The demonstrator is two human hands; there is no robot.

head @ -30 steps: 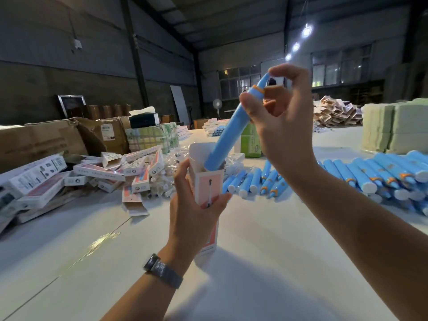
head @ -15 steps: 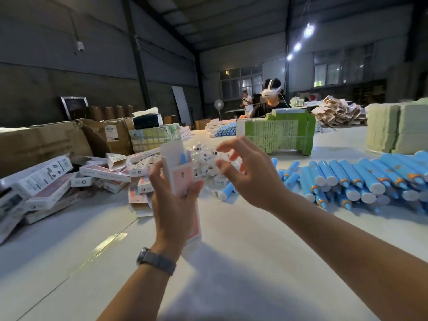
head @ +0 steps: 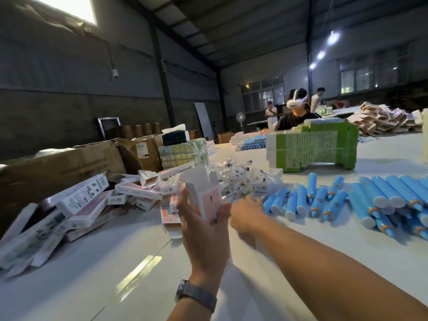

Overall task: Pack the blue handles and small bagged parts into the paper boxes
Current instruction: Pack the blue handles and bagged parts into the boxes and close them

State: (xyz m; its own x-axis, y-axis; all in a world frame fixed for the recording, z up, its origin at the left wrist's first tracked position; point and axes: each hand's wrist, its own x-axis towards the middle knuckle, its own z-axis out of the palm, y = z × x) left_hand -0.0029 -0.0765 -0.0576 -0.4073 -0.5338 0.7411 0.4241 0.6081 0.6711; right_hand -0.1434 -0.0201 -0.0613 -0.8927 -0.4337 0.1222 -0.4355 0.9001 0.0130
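We log: left hand [head: 203, 230] fingers clamped on open-topped paper box [head: 206, 195], frame centre. Right hand [head: 245, 214] by bagged parts [head: 243, 179]; finger state: cannot tell. Blue handles [head: 382, 200] right.

Two hands [head: 206, 237]; one held box [head: 203, 195]

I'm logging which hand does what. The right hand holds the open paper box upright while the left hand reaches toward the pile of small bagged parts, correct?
Hands are swapped. In the head view the left hand, with the wristwatch, holds the open paper box upright, and the right hand reaches toward the small bagged parts.
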